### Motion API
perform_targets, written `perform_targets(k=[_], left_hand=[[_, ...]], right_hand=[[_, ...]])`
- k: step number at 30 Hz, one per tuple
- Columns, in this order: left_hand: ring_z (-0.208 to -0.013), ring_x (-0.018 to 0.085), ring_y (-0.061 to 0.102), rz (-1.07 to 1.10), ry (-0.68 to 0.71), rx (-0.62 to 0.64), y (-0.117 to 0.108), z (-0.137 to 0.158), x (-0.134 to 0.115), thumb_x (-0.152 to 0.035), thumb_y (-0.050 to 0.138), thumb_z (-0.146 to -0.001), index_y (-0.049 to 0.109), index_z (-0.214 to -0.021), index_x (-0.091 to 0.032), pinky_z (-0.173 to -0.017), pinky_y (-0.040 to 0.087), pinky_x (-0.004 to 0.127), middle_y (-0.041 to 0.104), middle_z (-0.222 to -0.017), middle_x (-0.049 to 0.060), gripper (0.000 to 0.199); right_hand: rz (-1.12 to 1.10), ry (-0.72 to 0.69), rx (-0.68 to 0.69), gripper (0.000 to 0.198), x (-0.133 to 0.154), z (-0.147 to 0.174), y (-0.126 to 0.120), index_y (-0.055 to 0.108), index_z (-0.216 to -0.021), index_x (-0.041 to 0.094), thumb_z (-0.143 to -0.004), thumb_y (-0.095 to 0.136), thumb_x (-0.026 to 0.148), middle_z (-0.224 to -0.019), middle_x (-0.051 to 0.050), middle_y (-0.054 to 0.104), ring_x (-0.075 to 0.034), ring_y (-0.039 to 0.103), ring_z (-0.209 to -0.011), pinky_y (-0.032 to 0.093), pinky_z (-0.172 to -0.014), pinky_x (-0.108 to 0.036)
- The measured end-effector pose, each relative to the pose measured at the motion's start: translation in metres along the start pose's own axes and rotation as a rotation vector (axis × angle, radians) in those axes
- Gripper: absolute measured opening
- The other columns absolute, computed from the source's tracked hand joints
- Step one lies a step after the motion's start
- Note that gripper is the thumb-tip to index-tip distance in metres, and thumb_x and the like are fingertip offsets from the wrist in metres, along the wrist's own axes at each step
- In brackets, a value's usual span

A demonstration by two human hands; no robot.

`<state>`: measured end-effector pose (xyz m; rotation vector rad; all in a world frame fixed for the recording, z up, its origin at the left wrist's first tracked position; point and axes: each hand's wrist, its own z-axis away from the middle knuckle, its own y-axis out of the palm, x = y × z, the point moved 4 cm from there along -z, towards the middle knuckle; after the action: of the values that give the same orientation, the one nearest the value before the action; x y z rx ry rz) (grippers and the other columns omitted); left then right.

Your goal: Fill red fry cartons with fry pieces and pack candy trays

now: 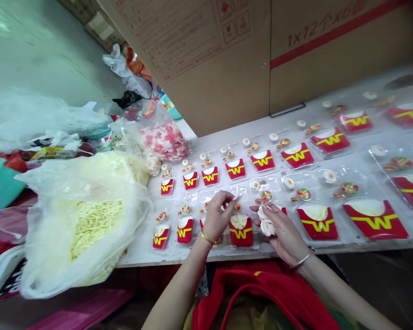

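Note:
My right hand [282, 231] is closed around several white toy fried eggs [267, 225], held above the front row of trays. My left hand [220, 213], with a gold bracelet at the wrist, is in a pinch over a clear plastic tray. A small pale piece shows at its fingertips, too blurred to name. Just below and between the hands lies a red toy fries box [241, 231] with a yellow W. A toy egg [255, 184] and a round toy pizza [266, 195] sit in the tray beyond my right hand, which partly hides another red box.
Two rows of similar trays line the white table [137, 252]. At left stands an open bag of pale toy fries [96, 224], with a bag of pink and white pieces [165, 140] behind it. Large cardboard boxes [227, 68] wall off the back.

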<state>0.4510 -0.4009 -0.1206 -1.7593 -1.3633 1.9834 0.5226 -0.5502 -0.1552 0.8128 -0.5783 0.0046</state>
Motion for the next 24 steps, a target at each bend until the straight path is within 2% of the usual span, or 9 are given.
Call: perform_targets(k=[2, 3, 7, 10, 16, 20, 22, 24], left_hand=[[-0.083, 0.015, 0.055, -0.182, 0.101, -0.068, -0.012, -0.006, 0.015, -0.022, 0.045, -0.089, 0.057, -0.089, -0.017, -0.074, 0.045, 0.027, 0.060, -0.090, 0.006, 0.013], [-0.087, 0.016, 0.056, -0.275, 0.157, -0.058, -0.014, -0.009, 0.022, -0.019, 0.043, -0.089, 0.057, -0.091, -0.018, -0.076, 0.045, 0.029, 0.061, -0.094, 0.007, 0.015], [-0.092, 0.019, 0.056, -0.568, 0.336, 0.106, -0.004, -0.011, 0.043, -0.014, 0.043, -0.087, 0.059, -0.094, -0.017, -0.080, 0.045, 0.034, 0.061, -0.103, 0.009, 0.018], [-0.099, 0.022, 0.054, -0.659, 0.390, 0.191, 0.002, -0.006, 0.045, -0.013, 0.048, -0.085, 0.059, -0.100, -0.018, -0.083, 0.044, 0.038, 0.060, -0.108, 0.010, 0.019], [-0.103, 0.023, 0.053, -0.638, 0.278, 0.229, -0.001, -0.007, 0.039, -0.012, 0.050, -0.082, 0.059, -0.107, -0.020, -0.086, 0.038, 0.042, 0.061, -0.116, 0.008, 0.028], [-0.107, 0.024, 0.052, -0.570, 0.221, 0.210, -0.002, -0.005, 0.038, -0.010, 0.050, -0.081, 0.061, -0.106, -0.022, -0.088, 0.036, 0.045, 0.061, -0.120, 0.007, 0.029], [-0.110, 0.024, 0.050, -0.467, 0.166, 0.153, -0.005, -0.001, 0.033, -0.014, 0.048, -0.084, 0.061, -0.108, -0.023, -0.089, 0.037, 0.044, 0.059, -0.122, 0.008, 0.028], [-0.106, 0.022, 0.053, -0.256, 0.082, 0.110, -0.007, 0.007, 0.024, -0.022, 0.048, -0.088, 0.059, -0.112, -0.022, -0.088, 0.040, 0.040, 0.060, -0.118, 0.009, 0.027]], right_hand=[[-0.051, 0.058, 0.045, 0.036, -0.003, 0.001, 0.005, 0.059, -0.107, 0.023, -0.075, 0.067, 0.037, -0.087, -0.002, 0.063, -0.010, 0.054, -0.061, 0.037, -0.045, -0.017], [-0.073, 0.085, 0.070, 0.035, -0.005, 0.002, 0.007, 0.059, -0.107, 0.022, -0.076, 0.065, 0.036, -0.084, -0.003, 0.063, -0.010, 0.053, -0.059, 0.036, -0.043, -0.017], [-0.047, 0.127, 0.095, 0.040, -0.007, 0.006, 0.011, 0.058, -0.111, 0.019, -0.072, 0.066, 0.026, -0.079, -0.003, 0.061, -0.008, 0.048, -0.054, 0.031, -0.041, -0.016], [0.032, 0.124, 0.081, 0.049, -0.010, 0.006, 0.011, 0.056, -0.115, 0.020, -0.069, 0.071, 0.029, -0.071, 0.001, 0.058, -0.008, 0.048, -0.052, 0.030, -0.042, -0.016], [0.136, 0.045, 0.069, 0.048, -0.016, -0.002, 0.014, 0.056, -0.105, 0.020, -0.065, 0.076, 0.039, -0.059, 0.005, 0.051, -0.005, 0.041, -0.043, 0.024, -0.038, -0.016], [0.153, -0.004, 0.036, 0.045, -0.020, -0.008, 0.011, 0.055, -0.099, 0.021, -0.064, 0.077, 0.041, -0.065, 0.004, 0.054, -0.006, 0.044, -0.045, 0.024, -0.037, -0.016], [0.149, -0.020, 0.008, 0.046, -0.022, -0.009, 0.010, 0.055, -0.097, 0.021, -0.062, 0.078, 0.041, -0.065, 0.004, 0.055, -0.006, 0.045, -0.046, 0.025, -0.037, -0.016], [0.160, -0.028, -0.011, 0.047, -0.025, -0.009, 0.013, 0.055, -0.096, 0.021, -0.061, 0.079, 0.042, -0.063, 0.005, 0.056, -0.007, 0.046, -0.046, 0.027, -0.038, -0.017]])
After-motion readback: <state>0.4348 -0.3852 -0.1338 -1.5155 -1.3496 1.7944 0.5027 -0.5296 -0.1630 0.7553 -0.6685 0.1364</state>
